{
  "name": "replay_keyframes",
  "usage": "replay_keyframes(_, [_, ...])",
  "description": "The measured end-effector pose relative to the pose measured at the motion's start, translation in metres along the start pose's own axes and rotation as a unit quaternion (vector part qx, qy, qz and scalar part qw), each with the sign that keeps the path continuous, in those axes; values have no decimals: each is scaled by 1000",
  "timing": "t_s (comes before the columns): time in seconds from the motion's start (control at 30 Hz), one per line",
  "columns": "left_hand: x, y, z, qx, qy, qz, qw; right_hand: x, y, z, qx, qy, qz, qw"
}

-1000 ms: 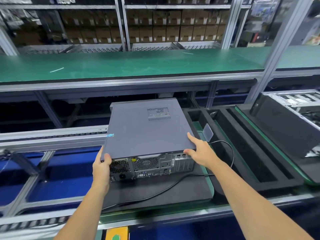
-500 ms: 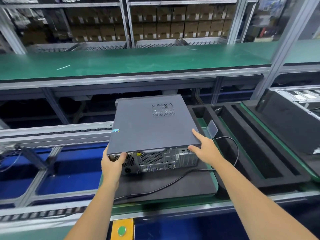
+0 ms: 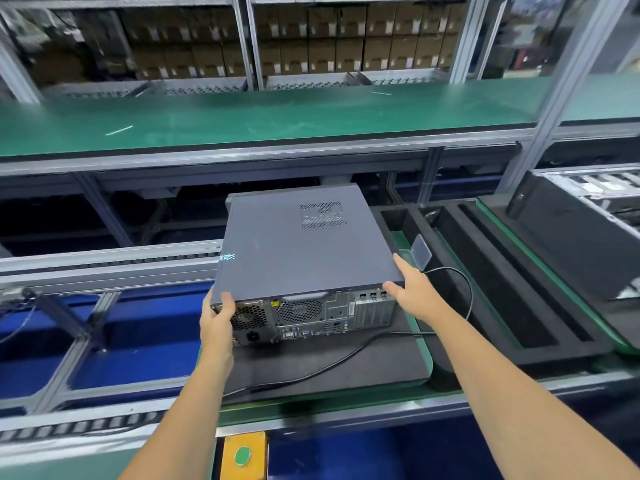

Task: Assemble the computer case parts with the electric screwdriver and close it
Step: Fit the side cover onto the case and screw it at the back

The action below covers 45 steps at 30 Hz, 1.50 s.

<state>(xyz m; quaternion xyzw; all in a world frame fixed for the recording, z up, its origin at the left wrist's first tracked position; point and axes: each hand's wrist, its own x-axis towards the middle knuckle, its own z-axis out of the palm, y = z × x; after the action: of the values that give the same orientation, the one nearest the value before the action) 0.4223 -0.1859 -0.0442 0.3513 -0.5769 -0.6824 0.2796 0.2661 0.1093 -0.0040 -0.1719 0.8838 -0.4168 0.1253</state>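
Both hands are on the computer case (image 3: 304, 244) right now, one at each rear corner. The left hand (image 3: 217, 315) has its thumb hooked over the top panel's back-left corner, with the rest of the hand running down the case's left side, so that grip is clamped on the case. The right hand (image 3: 412, 292) is at the back-right corner: fingers laid straight along the right edge of the lid, thumb pressed against the rear edge just above the expansion slots. That grip reads more like a flat press than a closed hold.

The case lies flat with its grey lid on, vent grille (image 3: 322, 215) up toward the far end, away from both grips. The rear panel (image 3: 311, 317) faces the camera between the two hands, fans and ports showing. It sits on a black foam pad (image 3: 346, 365), which lies on a green-edged tray (image 3: 424, 351) on the desk.

A black cable (image 3: 346, 356) runs across the pad below the hands and loops up just right of the right grip. Just past the right fingertips a small clear plastic tab (image 3: 420, 251) stands up. Further right is a black foam insert (image 3: 502, 282) with long slots, and beyond it another open chassis (image 3: 588, 216). A yellow box with a green button (image 3: 243, 455) sits at the near edge, between the forearms. A green shelf (image 3: 277, 112) runs across behind everything.
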Motion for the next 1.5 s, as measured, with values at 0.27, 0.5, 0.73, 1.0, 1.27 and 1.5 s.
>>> replay_keyframes(0.27, [0, 0, 0, 41, 44, 35, 998, 15, 0, -18, 39, -23, 23, 999])
replay_keyframes(0.5, [7, 18, -19, 168, 64, 87, 980, 2, -9, -19, -24, -14, 1, 1000])
replay_keyframes(0.73, [-1, 56, 31, 317, -19, 240, 918, -3, -16, -30, 30, 103, 46, 993])
replay_keyframes(1.0, [-23, 47, 113, 375, -228, 312, 843, -1, 14, -75, 72, 175, 115, 975])
replay_keyframes(1.27, [-67, 22, 262, 402, -341, 336, 781, 25, 85, -126, -61, 115, 133, 983])
replay_keyframes(1.5, [-50, -14, 395, 570, -256, 153, 766, 103, 135, -163, -124, 21, 71, 989])
